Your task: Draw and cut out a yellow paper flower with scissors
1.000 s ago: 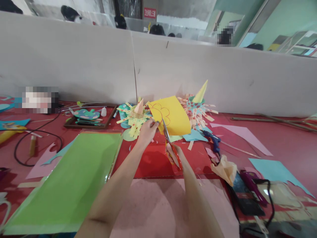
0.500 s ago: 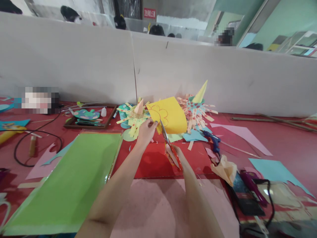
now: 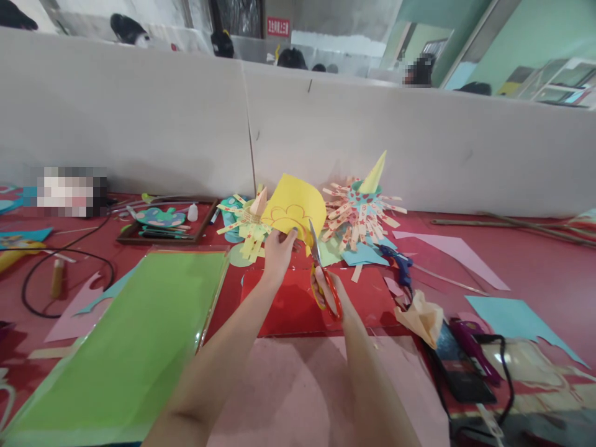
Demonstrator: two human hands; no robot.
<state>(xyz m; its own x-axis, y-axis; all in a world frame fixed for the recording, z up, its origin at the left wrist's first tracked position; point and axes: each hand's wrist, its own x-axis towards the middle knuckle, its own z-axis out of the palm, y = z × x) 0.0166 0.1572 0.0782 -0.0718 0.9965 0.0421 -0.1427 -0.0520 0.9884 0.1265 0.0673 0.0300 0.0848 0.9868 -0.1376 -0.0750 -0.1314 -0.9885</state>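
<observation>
Yellow paper (image 3: 300,195): held up above your tabletop (image 3: 535,267).
Left grip (image 3: 278,251): you pinch its lower edge; slackness could let it sag.
Right grip (image 3: 339,290): closed round scissors (image 3: 315,245); rushing could cut inside your petal outline (image 3: 285,211).

From my remote seat I read the yellow sheet (image 3: 298,197) as matt paper; scissors (image 3: 315,246), metal blades, glossy plastic-looking handles; sleeve (image 3: 205,313), shiny clear plastic; tray (image 3: 206,222), brown, wood-like; partition (image 3: 139,118), smooth, dull
</observation>
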